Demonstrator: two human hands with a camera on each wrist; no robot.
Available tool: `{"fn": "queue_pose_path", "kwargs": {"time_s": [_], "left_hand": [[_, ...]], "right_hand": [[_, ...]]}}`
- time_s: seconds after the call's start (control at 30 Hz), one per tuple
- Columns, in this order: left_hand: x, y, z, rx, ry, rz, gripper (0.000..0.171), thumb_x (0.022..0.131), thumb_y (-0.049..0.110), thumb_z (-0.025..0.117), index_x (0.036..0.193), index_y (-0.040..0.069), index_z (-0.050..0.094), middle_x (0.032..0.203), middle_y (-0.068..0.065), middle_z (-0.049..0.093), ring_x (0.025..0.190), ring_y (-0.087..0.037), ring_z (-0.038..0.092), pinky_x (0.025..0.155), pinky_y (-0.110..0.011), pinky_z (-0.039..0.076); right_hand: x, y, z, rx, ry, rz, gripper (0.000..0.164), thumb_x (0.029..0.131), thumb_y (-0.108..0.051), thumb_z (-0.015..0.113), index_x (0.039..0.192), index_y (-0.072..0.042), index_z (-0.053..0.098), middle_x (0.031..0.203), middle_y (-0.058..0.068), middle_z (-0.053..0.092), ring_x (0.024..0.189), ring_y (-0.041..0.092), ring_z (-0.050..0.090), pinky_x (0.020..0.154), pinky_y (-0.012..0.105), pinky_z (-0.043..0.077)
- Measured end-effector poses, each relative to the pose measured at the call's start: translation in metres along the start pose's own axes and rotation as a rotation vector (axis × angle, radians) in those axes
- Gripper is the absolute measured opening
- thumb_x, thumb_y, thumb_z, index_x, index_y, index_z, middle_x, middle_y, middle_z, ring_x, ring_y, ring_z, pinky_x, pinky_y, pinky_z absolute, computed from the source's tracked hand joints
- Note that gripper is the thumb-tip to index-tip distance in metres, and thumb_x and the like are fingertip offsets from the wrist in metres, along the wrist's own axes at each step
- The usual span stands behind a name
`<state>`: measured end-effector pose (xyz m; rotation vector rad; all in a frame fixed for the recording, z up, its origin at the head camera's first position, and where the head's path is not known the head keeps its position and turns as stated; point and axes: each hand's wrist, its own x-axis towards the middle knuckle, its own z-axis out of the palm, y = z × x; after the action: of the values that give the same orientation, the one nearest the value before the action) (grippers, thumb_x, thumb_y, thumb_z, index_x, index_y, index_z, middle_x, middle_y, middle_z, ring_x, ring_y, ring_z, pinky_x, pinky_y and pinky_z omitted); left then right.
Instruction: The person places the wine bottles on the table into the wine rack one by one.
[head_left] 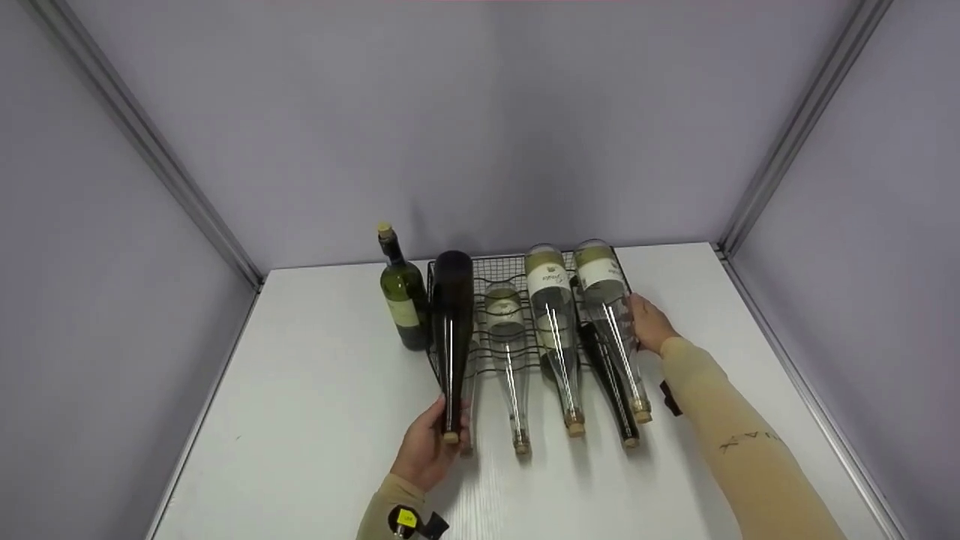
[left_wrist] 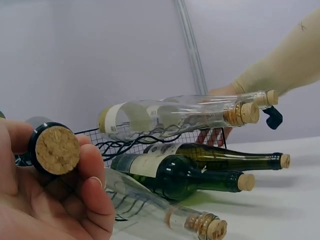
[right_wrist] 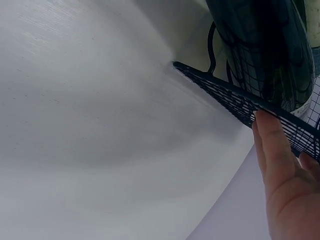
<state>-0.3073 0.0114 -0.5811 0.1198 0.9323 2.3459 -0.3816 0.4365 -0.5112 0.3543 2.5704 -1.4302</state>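
My left hand grips the neck of a dark wine bottle, which lies at the left end of the black wire rack with its neck toward me. In the left wrist view, fingers and thumb curl round that neck, just behind its cork. My right hand is at the rack's right side. Seen from the right wrist, its straight fingers touch the mesh side panel, close by a dark bottle inside. Two clear bottles with white labels lie on the upper tier.
An upright green bottle stands just left of the rack. Lower down lie a clear bottle, a dark bottle and a green bottle, corks facing me. Grey walls enclose the white table behind and at both sides.
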Motion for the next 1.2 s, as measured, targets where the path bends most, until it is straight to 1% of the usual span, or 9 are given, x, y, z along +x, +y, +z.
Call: {"fn": "queue_pose_path", "kwargs": {"time_s": [0.17, 0.3, 0.43, 0.5, 0.67, 0.77, 0.87, 1.03, 1.2], "left_hand": [[0.002, -0.001, -0.002, 0.184, 0.048, 0.035, 0.053, 0.097, 0.038, 0.041, 0.115, -0.011, 0.045, 0.079, -0.004, 0.054, 0.063, -0.010, 0.052, 0.057, -0.023, 0.045], [0.006, 0.000, 0.000, 0.329, 0.150, 0.023, 0.051, 0.091, 0.041, 0.053, 0.110, -0.006, 0.045, 0.079, -0.003, 0.048, 0.059, -0.009, 0.047, 0.054, -0.022, 0.042], [0.010, 0.000, 0.005, 0.447, 0.264, 0.008, 0.054, 0.084, 0.044, 0.062, 0.106, -0.002, 0.044, 0.087, -0.006, 0.043, 0.070, -0.014, 0.044, 0.056, -0.022, 0.041], [0.011, 0.001, 0.006, 0.472, 0.290, -0.001, 0.058, 0.082, 0.044, 0.064, 0.110, -0.002, 0.043, 0.094, -0.009, 0.043, 0.079, -0.017, 0.044, 0.059, -0.023, 0.041], [0.011, 0.003, 0.005, 0.404, 0.223, 0.006, 0.066, 0.089, 0.046, 0.054, 0.126, -0.008, 0.038, 0.096, -0.009, 0.046, 0.075, -0.013, 0.045, 0.056, -0.020, 0.041], [0.009, 0.005, 0.003, 0.312, 0.179, 0.035, 0.060, 0.094, 0.042, 0.045, 0.123, -0.010, 0.044, 0.086, -0.007, 0.050, 0.065, -0.011, 0.046, 0.051, -0.019, 0.041], [0.008, 0.006, 0.000, 0.281, 0.152, 0.067, 0.053, 0.096, 0.037, 0.041, 0.119, -0.010, 0.047, 0.084, -0.008, 0.053, 0.066, -0.012, 0.049, 0.053, -0.021, 0.043], [0.010, 0.006, 0.000, 0.405, 0.166, 0.088, 0.055, 0.095, 0.040, 0.045, 0.120, -0.010, 0.042, 0.098, -0.014, 0.050, 0.087, -0.022, 0.050, 0.072, -0.028, 0.044], [0.012, 0.008, 0.005, 0.484, 0.208, 0.076, 0.056, 0.093, 0.043, 0.047, 0.121, -0.006, 0.042, 0.109, -0.018, 0.045, 0.096, -0.026, 0.045, 0.080, -0.033, 0.041]], "right_hand": [[0.000, 0.002, 0.001, 0.010, -0.001, 0.005, 0.071, 0.094, -0.056, 0.008, 0.144, -0.007, 0.020, 0.127, 0.022, 0.038, 0.105, 0.036, 0.042, 0.082, 0.051, 0.043], [-0.002, 0.003, 0.001, 0.008, -0.009, 0.008, 0.076, 0.091, -0.061, 0.008, 0.145, -0.008, 0.017, 0.127, 0.022, 0.037, 0.111, 0.038, 0.040, 0.083, 0.050, 0.043], [-0.003, 0.003, 0.000, 0.018, -0.018, 0.020, 0.082, 0.087, -0.066, 0.008, 0.146, -0.009, 0.014, 0.131, 0.022, 0.034, 0.115, 0.039, 0.037, 0.087, 0.050, 0.041], [-0.002, 0.004, 0.000, 0.009, -0.022, 0.021, 0.082, 0.087, -0.066, 0.007, 0.146, -0.009, 0.013, 0.134, 0.022, 0.033, 0.116, 0.038, 0.037, 0.087, 0.049, 0.041], [0.000, 0.003, 0.000, -0.011, -0.009, 0.009, 0.083, 0.087, -0.066, 0.007, 0.145, -0.008, 0.017, 0.133, 0.023, 0.033, 0.114, 0.038, 0.038, 0.085, 0.049, 0.042], [0.001, 0.003, 0.000, -0.021, 0.001, -0.005, 0.082, 0.088, -0.065, 0.006, 0.144, -0.007, 0.018, 0.132, 0.024, 0.034, 0.114, 0.039, 0.039, 0.083, 0.048, 0.043], [0.001, 0.002, 0.001, -0.019, 0.005, -0.004, 0.082, 0.088, -0.066, 0.007, 0.144, -0.008, 0.019, 0.132, 0.023, 0.035, 0.114, 0.038, 0.039, 0.083, 0.047, 0.044], [0.001, 0.002, 0.001, -0.016, 0.006, -0.008, 0.082, 0.088, -0.066, 0.007, 0.144, -0.007, 0.019, 0.128, 0.023, 0.036, 0.108, 0.037, 0.042, 0.079, 0.048, 0.045], [0.000, 0.002, 0.000, -0.007, 0.004, -0.011, 0.083, 0.087, -0.066, 0.007, 0.144, -0.007, 0.019, 0.127, 0.023, 0.037, 0.108, 0.039, 0.041, 0.079, 0.049, 0.045]]}}
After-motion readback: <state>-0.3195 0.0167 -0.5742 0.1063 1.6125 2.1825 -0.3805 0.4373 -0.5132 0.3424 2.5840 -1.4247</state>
